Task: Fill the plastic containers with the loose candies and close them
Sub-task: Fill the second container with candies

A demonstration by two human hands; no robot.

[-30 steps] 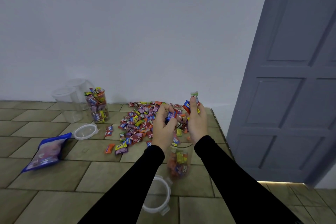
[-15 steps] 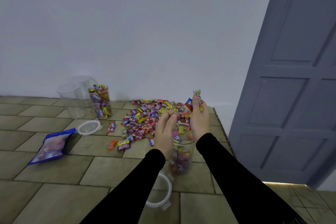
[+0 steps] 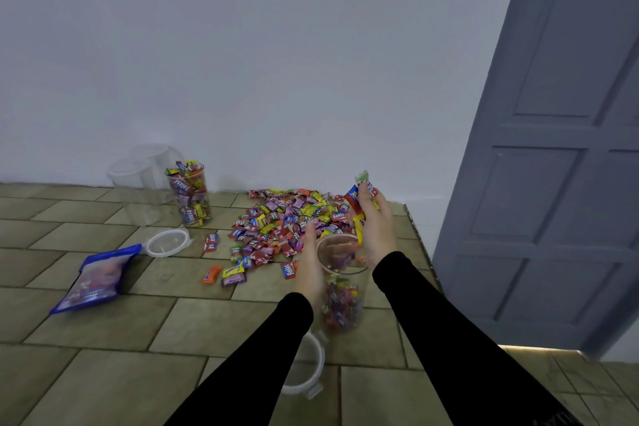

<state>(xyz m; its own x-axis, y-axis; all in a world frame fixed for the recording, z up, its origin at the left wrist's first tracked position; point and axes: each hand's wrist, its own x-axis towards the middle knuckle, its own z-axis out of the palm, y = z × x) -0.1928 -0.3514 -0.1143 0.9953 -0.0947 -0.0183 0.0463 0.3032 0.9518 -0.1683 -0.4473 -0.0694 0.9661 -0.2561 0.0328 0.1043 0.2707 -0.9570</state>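
The right hand (image 3: 375, 228) is curled around a small bunch of wrapped candies (image 3: 359, 195), held just over the far rim of the open plastic container (image 3: 340, 284) that stands on the tiled floor (image 3: 103, 384). The left hand (image 3: 309, 263) lies against the container's left side with its fingers fairly straight; whether it truly grips the wall cannot be told from here. The container is part filled, its contents a blur of colours behind the clear plastic.

Just behind the hands spreads the loose candy pile (image 3: 290, 218), with a few strays nearer the person. To the left, near the wall, stands a full container (image 3: 189, 197) with sweets heaped above its rim, and beside it two empty containers (image 3: 138, 187) that are hard to tell apart, being clear against the pale wall. A round lid (image 3: 167, 243) lies in front of them, touching a blue bag (image 3: 95, 278). Another lid (image 3: 306, 370) sits near the person, partly hidden by the left sleeve.

The tiles end at an edge to the right of the pile, close to the grey door (image 3: 553, 149). Open floor stretches to the left and front.
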